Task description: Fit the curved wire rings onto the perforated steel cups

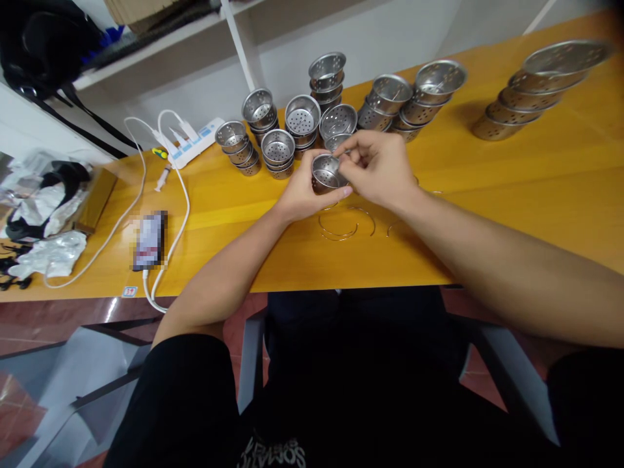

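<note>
My left hand point(305, 188) is wrapped round a small perforated metal cup point(325, 170), thumb along its near side. The cup's open mouth tilts up toward me. At its right rim, my right hand point(373, 162) is closed in a pinch with thumb and forefinger together. Whatever lies between those fingertips is too small to make out. Just beyond the hands stand more perforated cups point(338, 122). On the table below the held cup lie thin curved wires point(338, 235), copper-coloured.
Stacks of perforated metal cups point(277, 148) line the back of the yellow table point(234, 240), with a leaning stack point(521, 104) at right. Leftward are a power strip point(197, 143), a syringe point(163, 177), a phone point(150, 240) on a white cable, and plastic bags point(53, 253).
</note>
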Action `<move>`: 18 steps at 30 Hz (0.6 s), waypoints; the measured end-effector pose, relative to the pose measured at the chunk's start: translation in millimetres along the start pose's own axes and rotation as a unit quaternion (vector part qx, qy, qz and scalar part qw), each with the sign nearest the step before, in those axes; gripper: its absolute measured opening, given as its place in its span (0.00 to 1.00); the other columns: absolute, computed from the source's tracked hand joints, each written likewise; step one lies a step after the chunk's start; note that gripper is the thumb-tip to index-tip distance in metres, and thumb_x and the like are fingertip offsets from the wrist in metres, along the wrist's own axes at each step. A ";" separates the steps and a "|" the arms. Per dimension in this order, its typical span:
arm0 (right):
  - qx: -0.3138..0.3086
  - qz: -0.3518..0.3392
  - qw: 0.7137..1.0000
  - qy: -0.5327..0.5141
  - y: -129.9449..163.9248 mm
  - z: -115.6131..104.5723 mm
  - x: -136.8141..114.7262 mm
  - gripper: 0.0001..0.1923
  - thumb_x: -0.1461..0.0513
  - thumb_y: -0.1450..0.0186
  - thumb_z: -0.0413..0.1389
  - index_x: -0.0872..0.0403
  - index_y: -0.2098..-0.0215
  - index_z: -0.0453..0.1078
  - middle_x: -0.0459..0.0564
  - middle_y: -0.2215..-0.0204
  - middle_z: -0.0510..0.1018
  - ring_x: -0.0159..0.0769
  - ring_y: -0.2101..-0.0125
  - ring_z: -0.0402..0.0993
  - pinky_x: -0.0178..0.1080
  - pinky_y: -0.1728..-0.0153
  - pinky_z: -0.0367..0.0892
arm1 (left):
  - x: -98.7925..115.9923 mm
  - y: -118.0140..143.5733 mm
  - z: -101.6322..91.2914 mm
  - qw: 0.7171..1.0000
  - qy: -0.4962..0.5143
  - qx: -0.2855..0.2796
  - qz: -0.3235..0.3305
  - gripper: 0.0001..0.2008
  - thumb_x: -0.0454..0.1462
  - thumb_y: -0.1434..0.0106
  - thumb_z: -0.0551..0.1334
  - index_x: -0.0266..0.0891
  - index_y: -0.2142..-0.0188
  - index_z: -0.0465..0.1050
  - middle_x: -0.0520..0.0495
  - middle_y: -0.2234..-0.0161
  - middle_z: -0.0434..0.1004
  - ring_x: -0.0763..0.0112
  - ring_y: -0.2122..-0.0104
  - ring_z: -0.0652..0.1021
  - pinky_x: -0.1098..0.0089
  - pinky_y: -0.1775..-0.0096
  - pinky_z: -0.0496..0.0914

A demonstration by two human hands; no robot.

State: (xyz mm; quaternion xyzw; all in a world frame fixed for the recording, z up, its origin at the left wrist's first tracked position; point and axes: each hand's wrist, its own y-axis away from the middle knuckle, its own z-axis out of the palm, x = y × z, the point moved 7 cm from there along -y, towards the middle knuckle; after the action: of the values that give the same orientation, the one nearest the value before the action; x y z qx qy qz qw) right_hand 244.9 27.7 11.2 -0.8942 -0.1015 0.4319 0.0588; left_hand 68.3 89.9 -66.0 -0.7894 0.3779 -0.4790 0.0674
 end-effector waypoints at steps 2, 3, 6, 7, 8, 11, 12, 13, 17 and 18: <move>-0.026 -0.006 1.000 -0.008 -0.8 -1.5 -2.2 0.43 0.23 0.22 0.54 0.45 0.38 0.83 0.62 0.44 0.89 0.61 0.44 0.83 0.55 0.50 0.80 | -0.7 -0.8 -2.9 1.000 0.026 -0.006 -0.007 0.51 0.73 0.31 0.78 0.44 0.27 0.70 0.36 0.33 0.85 0.50 0.35 0.88 0.48 0.28 0.83; -0.048 -0.009 0.999 -0.014 -0.9 -2.0 -3.1 0.46 0.19 0.25 0.55 0.44 0.38 0.83 0.62 0.43 0.89 0.62 0.43 0.84 0.54 0.52 0.79 | -1.8 -1.1 -4.4 0.999 0.046 -0.011 -0.013 0.50 0.75 0.31 0.77 0.44 0.29 0.72 0.37 0.35 0.86 0.52 0.38 0.88 0.49 0.31 0.85; -0.108 -0.022 0.993 -0.047 0.7 -3.6 -6.1 0.53 0.13 0.36 0.61 0.42 0.39 0.82 0.62 0.45 0.89 0.61 0.44 0.83 0.53 0.55 0.78 | -7.4 -1.3 -7.9 0.993 0.113 -0.026 -0.039 0.50 0.79 0.32 0.74 0.44 0.32 0.76 0.41 0.40 0.88 0.58 0.44 0.88 0.54 0.38 0.87; -0.120 -0.027 0.991 -0.059 1.4 -4.0 -6.7 0.55 0.11 0.38 0.62 0.42 0.39 0.82 0.61 0.46 0.89 0.61 0.45 0.83 0.53 0.55 0.78 | -9.4 -1.2 -8.0 0.990 0.126 -0.032 -0.044 0.50 0.79 0.32 0.74 0.44 0.32 0.76 0.41 0.41 0.88 0.59 0.45 0.88 0.55 0.39 0.87; -0.125 -0.035 0.989 -0.068 1.8 -4.2 -7.0 0.56 0.10 0.39 0.62 0.41 0.40 0.81 0.61 0.47 0.89 0.61 0.46 0.83 0.54 0.54 0.78 | -11.0 -1.2 -7.6 0.989 0.133 -0.039 -0.044 0.50 0.78 0.32 0.74 0.44 0.32 0.76 0.41 0.40 0.88 0.59 0.44 0.89 0.55 0.39 0.87; -0.123 -0.063 0.987 -0.083 0.2 -1.9 -3.4 0.53 0.09 0.37 0.59 0.39 0.42 0.81 0.59 0.51 0.88 0.59 0.48 0.81 0.55 0.55 0.77 | -13.5 -1.9 -5.3 0.992 0.114 -0.046 -0.006 0.52 0.74 0.34 0.79 0.44 0.28 0.72 0.39 0.36 0.87 0.55 0.39 0.89 0.52 0.34 0.87; -0.118 -0.073 0.986 -0.087 -1.5 -0.3 -0.7 0.51 0.10 0.36 0.60 0.39 0.44 0.81 0.57 0.54 0.88 0.57 0.50 0.80 0.54 0.56 0.77 | -14.3 -2.2 -4.8 0.994 0.099 -0.042 0.010 0.52 0.73 0.34 0.80 0.44 0.27 0.71 0.37 0.34 0.86 0.53 0.37 0.89 0.50 0.32 0.86; -0.114 -0.085 0.985 -0.094 -3.7 1.7 2.3 0.49 0.11 0.35 0.61 0.38 0.46 0.81 0.56 0.57 0.87 0.55 0.53 0.79 0.53 0.58 0.76 | -15.1 -2.5 -4.5 0.995 0.085 -0.037 0.024 0.52 0.71 0.33 0.80 0.44 0.26 0.70 0.36 0.33 0.85 0.51 0.36 0.89 0.47 0.30 0.86; -0.087 -0.143 0.967 -0.191 -13.1 6.1 11.2 0.47 0.14 0.39 0.73 0.43 0.57 0.79 0.51 0.68 0.79 0.46 0.65 0.72 0.48 0.66 0.69 | -15.2 -2.5 -3.7 0.997 0.052 -0.039 0.033 0.46 0.64 0.28 0.78 0.42 0.26 0.68 0.35 0.32 0.83 0.48 0.33 0.88 0.42 0.26 0.82; -0.082 -0.154 0.960 -0.219 -14.7 6.1 12.5 0.46 0.16 0.40 0.76 0.45 0.59 0.78 0.50 0.70 0.77 0.43 0.67 0.70 0.47 0.67 0.68 | -13.7 -2.2 -4.0 0.997 0.052 -0.041 0.031 0.45 0.62 0.27 0.79 0.42 0.26 0.68 0.35 0.32 0.82 0.47 0.33 0.88 0.42 0.25 0.82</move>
State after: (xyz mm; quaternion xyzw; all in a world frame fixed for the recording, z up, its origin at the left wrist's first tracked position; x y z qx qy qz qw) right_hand 245.7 45.1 0.7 -0.7531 -0.2834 0.5931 0.0272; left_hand 62.8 101.6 -72.5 -0.7530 0.4249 -0.5015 0.0301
